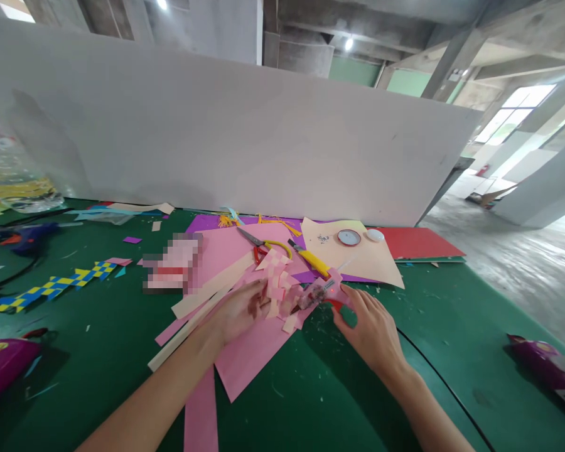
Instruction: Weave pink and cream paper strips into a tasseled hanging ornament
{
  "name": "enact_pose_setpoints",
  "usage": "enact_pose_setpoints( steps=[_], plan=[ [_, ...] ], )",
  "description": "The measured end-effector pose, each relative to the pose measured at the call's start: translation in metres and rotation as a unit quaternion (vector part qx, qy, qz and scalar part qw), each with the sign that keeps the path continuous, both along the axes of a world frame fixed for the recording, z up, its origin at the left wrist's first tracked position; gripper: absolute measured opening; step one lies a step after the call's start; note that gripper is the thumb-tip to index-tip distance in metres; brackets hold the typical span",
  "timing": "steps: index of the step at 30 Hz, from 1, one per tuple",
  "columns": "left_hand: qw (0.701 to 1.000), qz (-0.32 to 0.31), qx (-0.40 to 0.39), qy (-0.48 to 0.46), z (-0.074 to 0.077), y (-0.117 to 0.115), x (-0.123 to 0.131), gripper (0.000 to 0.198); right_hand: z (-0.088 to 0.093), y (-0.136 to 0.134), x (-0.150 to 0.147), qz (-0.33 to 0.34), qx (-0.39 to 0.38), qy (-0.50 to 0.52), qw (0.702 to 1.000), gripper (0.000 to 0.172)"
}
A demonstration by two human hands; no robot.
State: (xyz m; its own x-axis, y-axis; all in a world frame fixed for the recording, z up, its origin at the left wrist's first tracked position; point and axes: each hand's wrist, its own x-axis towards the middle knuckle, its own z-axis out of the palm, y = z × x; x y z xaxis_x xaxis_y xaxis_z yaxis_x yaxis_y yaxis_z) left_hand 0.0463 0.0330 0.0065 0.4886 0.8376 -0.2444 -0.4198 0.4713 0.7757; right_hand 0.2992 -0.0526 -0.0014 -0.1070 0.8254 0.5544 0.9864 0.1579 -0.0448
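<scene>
My left hand [238,309] is closed around the lower edge of a woven piece of pink and cream paper strips [277,282], with loose strip ends sticking out. A pink hot glue gun [330,287] with a red trigger is in my right hand [374,321], its nozzle pointing left and close to the woven paper. Whether the nozzle touches the paper, I cannot tell. Beneath both lie pink paper sheets [254,361] and long cream strips [211,292]. Just beyond are scissors [277,245] with yellow and red handles and a yellow utility knife [314,262].
A blue and yellow woven strip [61,287] and a blue glue gun [31,238] lie left. Purple tools [7,367] sit at both sides. A round tape roll [349,237] rests on cream paper [381,263]. The glue gun's black cord [440,376] runs right. A white partition [240,138] stands behind.
</scene>
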Motion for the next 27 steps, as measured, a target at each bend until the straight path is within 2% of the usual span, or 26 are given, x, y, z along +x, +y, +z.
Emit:
enact_pose_setpoints(
  steps=[3, 8, 27],
  plan=[
    [0.999, -0.028, -0.033, -0.023, 0.0, 0.0, 0.001, 0.012, 0.001, -0.001, 0.002, -0.002, -0.003, -0.012, 1.0, 0.035],
    [0.996, -0.024, -0.072, -0.043, -0.003, 0.002, 0.001, 0.007, 0.0, -0.002, 0.002, 0.007, 0.001, -0.014, 1.0, 0.034],
    [0.998, -0.022, -0.063, -0.002, 0.011, -0.003, 0.004, 0.013, 0.001, -0.003, 0.0, 0.036, 0.009, -0.014, 0.999, 0.032]
  ],
)
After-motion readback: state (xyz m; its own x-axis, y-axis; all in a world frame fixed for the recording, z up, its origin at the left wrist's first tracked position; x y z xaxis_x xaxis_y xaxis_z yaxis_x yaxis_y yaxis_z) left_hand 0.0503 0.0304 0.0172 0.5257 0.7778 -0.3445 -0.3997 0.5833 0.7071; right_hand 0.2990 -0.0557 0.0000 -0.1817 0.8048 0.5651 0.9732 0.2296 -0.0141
